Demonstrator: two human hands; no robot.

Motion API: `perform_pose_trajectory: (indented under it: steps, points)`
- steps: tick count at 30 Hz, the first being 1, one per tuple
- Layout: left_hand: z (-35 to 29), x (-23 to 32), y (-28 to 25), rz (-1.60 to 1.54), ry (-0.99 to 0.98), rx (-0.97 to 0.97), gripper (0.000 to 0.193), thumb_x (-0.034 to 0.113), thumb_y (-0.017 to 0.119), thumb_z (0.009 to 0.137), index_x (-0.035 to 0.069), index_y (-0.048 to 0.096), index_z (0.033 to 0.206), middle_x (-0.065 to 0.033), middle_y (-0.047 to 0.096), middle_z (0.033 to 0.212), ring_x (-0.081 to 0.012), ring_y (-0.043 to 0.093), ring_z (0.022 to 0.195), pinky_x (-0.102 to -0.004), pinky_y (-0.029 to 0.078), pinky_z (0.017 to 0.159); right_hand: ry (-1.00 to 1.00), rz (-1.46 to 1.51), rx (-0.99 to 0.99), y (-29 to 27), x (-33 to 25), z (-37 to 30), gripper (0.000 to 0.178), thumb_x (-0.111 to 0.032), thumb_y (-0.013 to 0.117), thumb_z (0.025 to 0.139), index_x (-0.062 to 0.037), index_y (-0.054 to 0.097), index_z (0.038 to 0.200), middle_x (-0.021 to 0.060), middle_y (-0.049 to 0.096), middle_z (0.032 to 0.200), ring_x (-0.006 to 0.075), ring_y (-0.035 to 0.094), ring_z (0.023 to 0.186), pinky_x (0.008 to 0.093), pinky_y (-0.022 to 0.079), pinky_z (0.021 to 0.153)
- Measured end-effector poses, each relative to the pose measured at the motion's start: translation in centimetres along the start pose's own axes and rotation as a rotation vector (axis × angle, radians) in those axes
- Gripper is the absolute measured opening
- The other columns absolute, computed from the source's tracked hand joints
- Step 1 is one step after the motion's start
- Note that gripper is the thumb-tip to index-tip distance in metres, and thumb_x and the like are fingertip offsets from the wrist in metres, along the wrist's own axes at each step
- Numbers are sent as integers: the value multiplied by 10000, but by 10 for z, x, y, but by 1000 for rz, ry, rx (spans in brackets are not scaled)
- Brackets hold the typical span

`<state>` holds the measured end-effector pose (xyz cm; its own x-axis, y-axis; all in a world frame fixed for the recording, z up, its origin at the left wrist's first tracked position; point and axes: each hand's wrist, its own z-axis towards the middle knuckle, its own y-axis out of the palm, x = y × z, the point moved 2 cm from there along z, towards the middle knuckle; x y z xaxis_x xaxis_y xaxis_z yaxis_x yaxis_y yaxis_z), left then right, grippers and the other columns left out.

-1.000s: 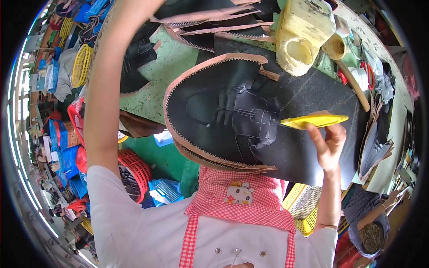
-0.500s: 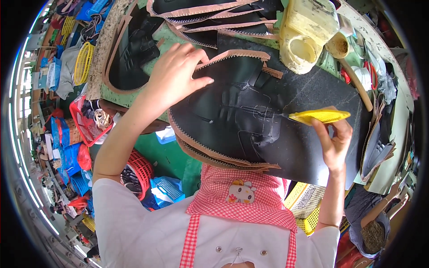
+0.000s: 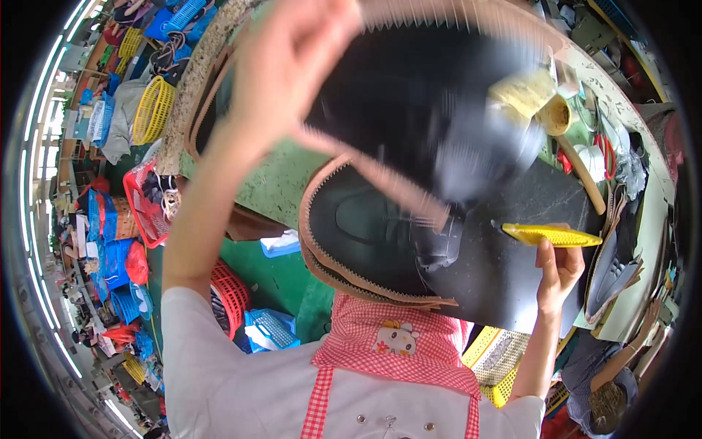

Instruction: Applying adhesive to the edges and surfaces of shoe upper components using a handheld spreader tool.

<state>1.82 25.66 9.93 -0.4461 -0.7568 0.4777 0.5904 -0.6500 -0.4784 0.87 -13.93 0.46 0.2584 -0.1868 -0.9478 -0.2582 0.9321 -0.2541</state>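
My left hand [image 3: 281,73], blurred by motion, is raised at the upper left of the bench. It grips the edge of a black leather shoe upper [image 3: 395,88] with a tan zigzag-cut border, which is lifted and smeared by movement. Beneath it, more black uppers [image 3: 351,208] lie stacked on a dark work board [image 3: 504,285] at the bench's near side. Out to the right, my right hand [image 3: 559,274] pinches a flat yellow-handled tool [image 3: 552,235] above the board. Its small dark tip points left; the exact kind is unclear.
Past the board stand a pale yellow container [image 3: 523,95], partly behind the lifted upper, and a wooden-handled tool [image 3: 585,168]. Red-handled scissors [image 3: 607,155] and folded uppers [image 3: 614,274] lie at right. A red basket [image 3: 230,293] sits below left; another person [image 3: 607,384] is at lower right.
My left hand has lifted the top upper off the stack, moving it up and away and uncovering the one below. My right hand with the yellow tool has shifted slightly right and nearer.
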Motion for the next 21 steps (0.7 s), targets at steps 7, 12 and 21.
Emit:
perform_pose_trajectory:
  steps: [7, 12, 21]
  points:
    - [64, -32, -9, 409, 89, -69, 230, 96, 673, 859, 42, 558, 1051, -57, 589, 962, -172, 540, 908, -326, 425, 791, -140, -54, -190, 37, -13, 15, 85, 30, 699, 838, 12, 688, 921, 85, 684, 908, 140, 589, 712, 236, 436, 579]
    - [-55, 10, 32, 190, -142, -833, 375, 207, 726, 849, 96, 592, 1182, -82, 615, 975, -213, 633, 892, -347, 509, 769, -214, -129, -320, 63, -16, 25, 105, 7, 714, 834, -13, 697, 936, 93, 687, 905, 148, 644, 727, 257, 496, 588]
    - [-97, -9, 28, 131, -450, -832, 375, 220, 799, 773, 92, 580, 1048, -47, 557, 963, -188, 593, 921, -331, 493, 785, -33, -238, -166, 30, -15, 22, 91, 5, 702, 851, 6, 701, 942, 49, 670, 867, 54, 517, 606, 211, 382, 527]
